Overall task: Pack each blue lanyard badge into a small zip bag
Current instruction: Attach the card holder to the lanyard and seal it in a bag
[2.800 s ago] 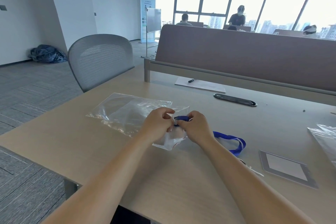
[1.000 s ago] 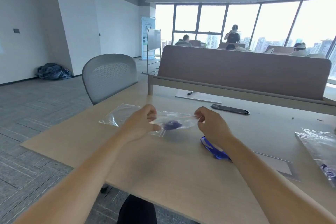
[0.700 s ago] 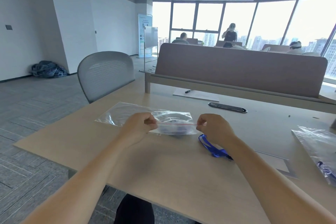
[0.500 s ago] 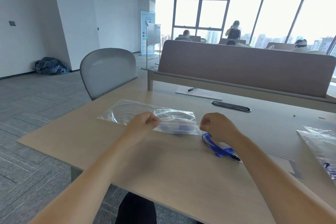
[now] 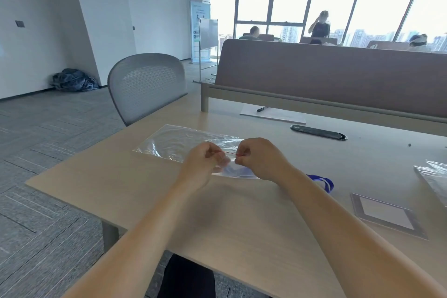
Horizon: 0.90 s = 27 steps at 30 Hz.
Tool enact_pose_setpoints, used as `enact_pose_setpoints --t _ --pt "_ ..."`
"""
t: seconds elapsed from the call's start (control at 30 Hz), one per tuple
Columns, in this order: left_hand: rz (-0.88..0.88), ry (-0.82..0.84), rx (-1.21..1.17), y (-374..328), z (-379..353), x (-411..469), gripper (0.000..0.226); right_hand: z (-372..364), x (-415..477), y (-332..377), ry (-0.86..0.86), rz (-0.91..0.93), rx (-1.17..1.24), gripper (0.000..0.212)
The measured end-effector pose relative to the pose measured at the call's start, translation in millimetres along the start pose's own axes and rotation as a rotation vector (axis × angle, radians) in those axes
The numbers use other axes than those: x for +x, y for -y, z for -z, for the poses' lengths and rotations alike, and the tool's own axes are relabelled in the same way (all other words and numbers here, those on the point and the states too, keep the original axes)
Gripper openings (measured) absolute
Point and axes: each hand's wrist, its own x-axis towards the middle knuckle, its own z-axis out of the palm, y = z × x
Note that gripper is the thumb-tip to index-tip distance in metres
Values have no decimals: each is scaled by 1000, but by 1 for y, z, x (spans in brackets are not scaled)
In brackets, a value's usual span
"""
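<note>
We hold the small bag (image 5: 228, 172) just above the table (image 5: 145, 189), with its red zip strip (image 5: 228, 152) stretched between our two hands. The left hand (image 5: 205, 164) pinches the strip at one end. The right hand (image 5: 260, 159) pinches it close beside, fingers curled on the plastic. A faint blue shape (image 5: 244, 172) shows through the bag under the right hand, and we take it for the lanyard inside. A blue loop (image 5: 323, 181) lies on the table past the right wrist; we cannot tell whether it is the tail of that lanyard or another one.

We judge the step to be closing the zip. To do it well, we anchor the left end firmly and run the right thumb and finger along the strip, keeping it taut and straight so the tracks meet. If the loop is a tail, it goes in first, because cloth in the track would stop the seal. The film looks thin and slippery, so we lift clear of the big bag (image 5: 174, 143) lying behind.
</note>
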Motion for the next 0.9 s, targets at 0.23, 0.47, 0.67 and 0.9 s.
enact_pose_setpoints --t 0.23,0.47,0.67,0.9 --pt "53 -18 -3 2 6 -2 5 1 7 -6 50 -5 -28 9" --pt "19 -16 43 7 7 -1 11 0 7 -2 43 -7 35 10" --pt "-7 -37 119 14 8 -1 5 -7 8 9 41 1 96 6" --pt "-5 -17 114 14 8 -2 19 -11 6 13 65 22 167 6"
